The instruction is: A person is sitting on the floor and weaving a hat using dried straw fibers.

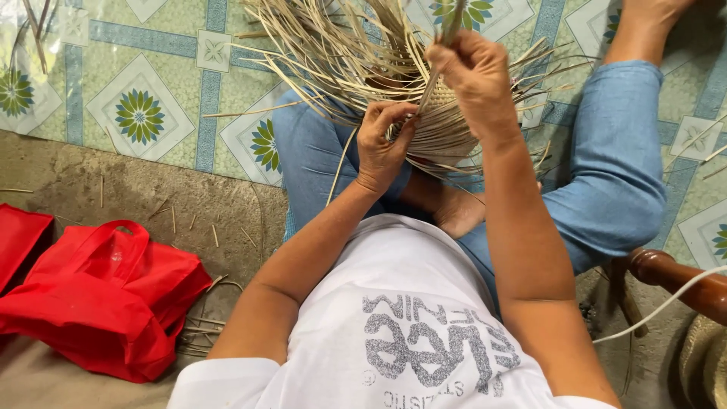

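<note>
- Weaving is the step I judge to be in hand: a half-made basket (424, 125) of pale flat straw rests on the lap, between the knees of a person seated cross-legged on the floor, with unwoven strips (333, 53) fanning up and outward from its woven part
- Left hand (382, 144): its grip is closed on the woven edge of the basket, fingers curled over the rim and pinching the strands where the weave ends
- Right hand (473, 72): its grip is closed round a single strip (443, 57), pulled up and away from the basket; the strip runs down from the fist into the weave beside the left fingers
- Setting: patterned tile floor (136, 113) with green flower motifs ahead; a bare concrete strip (151, 197) nearer, strewn with straw offcuts; two red fabric bags (98, 303) lie well apart to the left; a turned wooden furniture part (674, 276) and a white cord (659, 307) sit at the right edge
- Judgement of progress: only the base looks woven and most strips stand loose, so I take the work to be early in the walls
- What the next move calls for, as I read it: the held strip kept taut and flat, passed over or under its neighbour, while the left hand keeps the finished rows pressed so they do not slacken
</note>
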